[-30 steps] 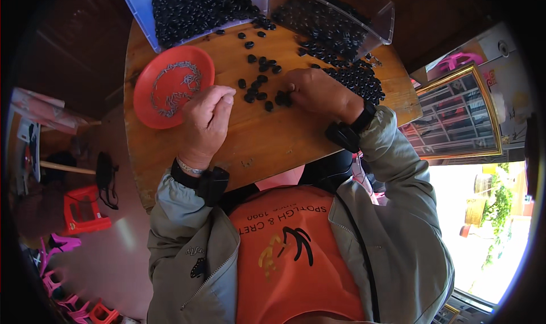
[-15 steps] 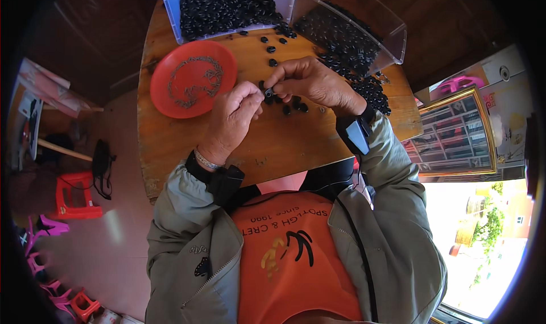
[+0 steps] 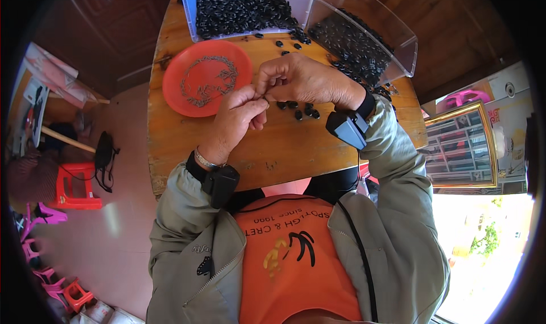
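My left hand (image 3: 240, 116) and my right hand (image 3: 304, 82) meet above the wooden table (image 3: 216, 153), fingertips touching beside the red plate. Both are closed in a pinch. Whatever lies between the fingertips is mostly covered by them and too small to name. Below my right hand, several small black oval plastic pieces (image 3: 298, 114) lie loose on the wood. The round red plate (image 3: 173, 91), left of my hands, carries a ring of small thin metal-grey pieces (image 3: 224, 76).
A whitish bin (image 3: 190, 17) heaped with black pieces stands at the far edge. To its right, a clear plastic box (image 3: 406, 56) lies tilted, black pieces spilling out (image 3: 364, 71). A red stool (image 3: 74, 187) stands on the floor at left.
My hands have drawn closer together, and the black piece seen between them earlier is now hidden by my fingers. The whole view has shifted slightly, moving the table rightward.
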Motion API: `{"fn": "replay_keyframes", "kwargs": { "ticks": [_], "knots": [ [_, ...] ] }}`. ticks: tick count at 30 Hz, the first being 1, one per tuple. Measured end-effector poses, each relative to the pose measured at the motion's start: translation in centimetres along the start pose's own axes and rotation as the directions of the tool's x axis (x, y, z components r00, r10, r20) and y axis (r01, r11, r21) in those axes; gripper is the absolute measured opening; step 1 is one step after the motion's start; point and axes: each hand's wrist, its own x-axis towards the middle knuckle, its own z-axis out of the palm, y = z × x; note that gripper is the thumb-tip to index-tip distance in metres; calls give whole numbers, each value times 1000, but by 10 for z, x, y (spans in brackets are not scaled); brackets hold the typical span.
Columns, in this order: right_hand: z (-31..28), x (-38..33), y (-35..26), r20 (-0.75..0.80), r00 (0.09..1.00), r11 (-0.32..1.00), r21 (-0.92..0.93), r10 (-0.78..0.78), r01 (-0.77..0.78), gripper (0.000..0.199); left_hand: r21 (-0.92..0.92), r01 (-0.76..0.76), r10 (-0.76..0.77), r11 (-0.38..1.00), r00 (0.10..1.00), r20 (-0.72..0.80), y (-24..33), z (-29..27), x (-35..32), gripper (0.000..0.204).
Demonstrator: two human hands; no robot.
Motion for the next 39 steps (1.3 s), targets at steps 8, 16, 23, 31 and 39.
{"fn": "replay_keyframes", "kwargs": {
  "ticks": [8,16,23,31,39],
  "knots": [
    [14,30,-1,-92,983,981,-119,-161,150,13,66,-3,9,998,996,-94,1,-29,-4,16],
    [25,50,41,89,910,586,-739,-405,333,21,-179,-452,254,874,738,-626,7,-60,-4,13],
    [25,38,45,102,917,542,-779,-385,315,19,-248,-446,241,860,783,-574,4,-67,-6,10],
    [4,24,24,89,996,766,-641,30,34,16,-249,-400,213,882,810,-547,5,-62,-8,10],
    [15,74,39,-118,979,718,-695,-168,39,17,-257,-357,179,898,831,-527,3,-59,-3,10]
  ]
}}
